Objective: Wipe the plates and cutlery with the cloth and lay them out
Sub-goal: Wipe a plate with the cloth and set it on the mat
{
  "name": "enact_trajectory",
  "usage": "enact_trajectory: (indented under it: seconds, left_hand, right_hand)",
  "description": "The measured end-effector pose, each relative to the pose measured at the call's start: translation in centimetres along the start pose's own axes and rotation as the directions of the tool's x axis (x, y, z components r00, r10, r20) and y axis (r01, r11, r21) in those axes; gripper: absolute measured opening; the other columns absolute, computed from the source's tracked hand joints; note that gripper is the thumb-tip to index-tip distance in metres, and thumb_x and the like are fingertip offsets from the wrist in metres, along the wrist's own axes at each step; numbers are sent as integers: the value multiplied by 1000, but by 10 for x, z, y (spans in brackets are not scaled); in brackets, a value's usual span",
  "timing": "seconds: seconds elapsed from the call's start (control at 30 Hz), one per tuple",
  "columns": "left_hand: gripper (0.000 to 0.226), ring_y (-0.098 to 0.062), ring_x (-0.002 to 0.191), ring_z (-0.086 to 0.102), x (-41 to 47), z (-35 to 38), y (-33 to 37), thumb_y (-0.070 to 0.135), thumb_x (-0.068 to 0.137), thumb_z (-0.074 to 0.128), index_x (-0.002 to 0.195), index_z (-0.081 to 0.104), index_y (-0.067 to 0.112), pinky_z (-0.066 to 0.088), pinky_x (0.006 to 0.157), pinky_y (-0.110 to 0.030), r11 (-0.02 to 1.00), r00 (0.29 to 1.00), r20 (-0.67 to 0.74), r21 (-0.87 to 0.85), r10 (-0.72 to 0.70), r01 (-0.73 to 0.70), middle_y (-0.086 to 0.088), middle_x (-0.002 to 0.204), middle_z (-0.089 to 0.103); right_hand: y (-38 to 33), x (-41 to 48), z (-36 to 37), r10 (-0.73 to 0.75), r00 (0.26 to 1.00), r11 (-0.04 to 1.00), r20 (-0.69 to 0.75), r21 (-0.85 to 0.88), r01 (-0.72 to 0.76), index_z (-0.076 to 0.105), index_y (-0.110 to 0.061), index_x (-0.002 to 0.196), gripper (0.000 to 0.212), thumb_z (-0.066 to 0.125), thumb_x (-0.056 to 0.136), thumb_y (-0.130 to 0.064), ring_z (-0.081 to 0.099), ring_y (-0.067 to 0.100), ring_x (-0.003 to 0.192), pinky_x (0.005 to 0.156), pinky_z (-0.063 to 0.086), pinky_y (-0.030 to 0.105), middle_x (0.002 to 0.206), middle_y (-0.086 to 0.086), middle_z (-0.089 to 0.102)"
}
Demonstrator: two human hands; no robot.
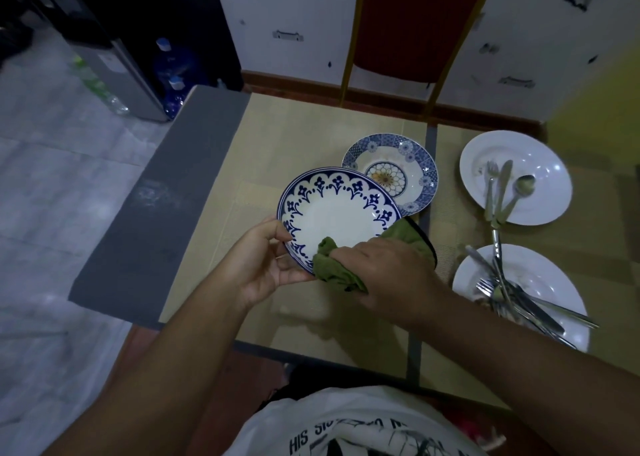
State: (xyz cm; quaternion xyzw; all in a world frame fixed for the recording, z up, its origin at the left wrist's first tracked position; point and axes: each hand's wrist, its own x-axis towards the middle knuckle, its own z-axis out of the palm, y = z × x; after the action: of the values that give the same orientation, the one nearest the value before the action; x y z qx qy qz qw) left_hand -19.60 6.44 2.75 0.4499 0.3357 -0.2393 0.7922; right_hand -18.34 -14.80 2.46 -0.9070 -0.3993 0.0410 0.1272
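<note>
The worktop (180, 213) lies open leftward; patterned plate (389, 173) sits behind centre; far white plate (550, 165) and near white plate (554, 275) crowd the right.

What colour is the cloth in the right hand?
The cloth is green; head view.

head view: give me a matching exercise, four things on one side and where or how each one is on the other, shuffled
Things
1. blue-bordered plate
2. green cloth
3. medallion-patterned plate
4. far white plate

States
a. bunched in the right hand, pressed onto a plate
b. flat on the beige mat, nothing on it
c. gripped at its rim by the left hand, tilted
d. carries a fork, a knife and a spoon

Pairs: 1-c, 2-a, 3-b, 4-d
</note>
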Motion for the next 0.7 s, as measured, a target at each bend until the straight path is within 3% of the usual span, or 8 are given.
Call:
enact_trajectory:
  seconds: [0.13, 0.2, 0.3, 0.37, 0.4, 0.53, 0.63, 0.7]
  left_hand:
    - [47, -34, 107, 68, -3, -1, 5, 3, 94, 48, 132, 62, 27, 60, 82, -56, 970, 989, 61, 195, 138, -148, -13, 127, 68]
    - [51, -24, 133, 55, -4, -13, 9, 19, 99, 59, 146, 48, 37, 50, 104, -52, 806, 943, 105, 494, 317, -326, 0, 144, 59]
    - [96, -10, 155, 12, -8, -34, 22, 68, 80, 69, 159, 23, 39, 18, 123, -43, 6, 720, 450, 846, 528, -533, 11, 166, 24]
    - [85, -16, 155, 17, -7, -33, 29, 72, 78, 66, 151, 44, 35, 12, 125, -50, -487, 572, 712, 699, 407, -524, 5, 162, 37]
    - [68, -18, 151, 31, -6, -29, 30, 64, 83, 67, 142, 56, 32, 14, 125, -50, -597, 519, 784, 606, 339, -526, 5, 151, 52]
    - [17, -18, 93, 74, -1, -13, 40, 27, 90, 74, 103, 80, 19, 44, 111, -45, -614, 333, 908, 416, 252, -671, 0, 99, 79]
    - [17, -20, 81, 72, -5, -13, 45, 22, 86, 76, 101, 79, 17, 56, 81, -32, -570, 384, 878, 477, 284, -669, 1, 93, 79]
    - [11, -13, 75, 70, -12, -15, 41, 23, 86, 77, 96, 78, 20, 53, 69, -23, -428, 434, 799, 593, 415, -682, 8, 87, 77]
  right_hand:
    - [3, 1, -7, -49, 999, 999, -22, 1, 49, 61, -17, 104, 29, 63, 76, -24, 54, 27, 64, 53, 45, 36, 74, 4, 62]
    - [6, 2, -12, -72, 996, 997, -43, 16, 73, 62, -17, 102, 26, 63, 78, -25, 53, 26, 63, 52, 45, 36, 74, 3, 62]
    - [11, 2, -21, -80, 993, 995, -82, 49, 84, 62, -16, 106, 34, 67, 74, -26, 56, 28, 65, 53, 47, 36, 77, 4, 64]
    - [11, 1, -28, -71, 992, 995, -108, 65, 78, 63, -17, 108, 40, 72, 70, -24, 58, 27, 67, 53, 47, 36, 78, 3, 65]
    - [11, 1, -31, -72, 991, 994, -116, 69, 81, 64, -17, 107, 40, 74, 69, -23, 58, 26, 67, 53, 47, 36, 78, 2, 65]
    - [15, 0, -44, -103, 994, 985, -45, 132, 108, 62, -22, 112, 40, 73, 74, -25, 55, 20, 76, 62, 46, 35, 85, -3, 63]
    - [24, 1, -66, -81, 996, 978, -27, 191, 85, 57, -30, 115, 34, 65, 81, -28, 51, 10, 89, 81, 44, 32, 95, -11, 60]
    - [28, -3, -87, 20, 990, 968, -138, 249, 15, 56, -29, 120, 43, 70, 79, -25, 47, 2, 99, 90, 36, 20, 105, -17, 56]
